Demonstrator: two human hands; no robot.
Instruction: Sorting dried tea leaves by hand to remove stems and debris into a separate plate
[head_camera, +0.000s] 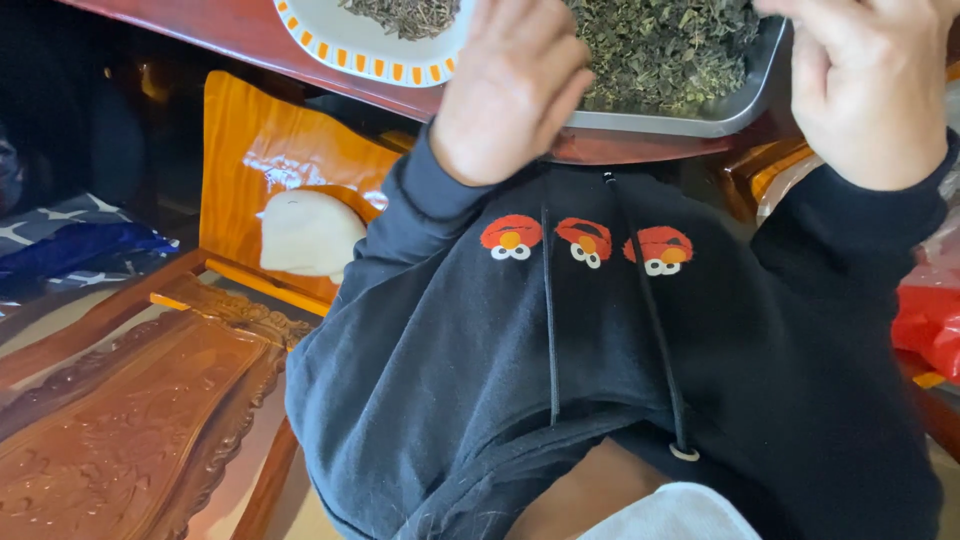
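A metal tray heaped with dried green leaves rests on the edge of a red-brown table, right in front of my chest. My left hand lies back-up over the tray's left end, fingers bent together on the leaves; whatever is under them is hidden. My right hand hovers over the tray's right end, its fingertips cut off by the top of the frame. A white plate with an orange-dashed rim holds more dried leaves just left of my left hand.
My black hooded sweatshirt with three red cartoon faces fills the middle. On the left stand a carved glossy wooden chair and a pale rounded lump. Blue patterned fabric lies far left, and red plastic far right.
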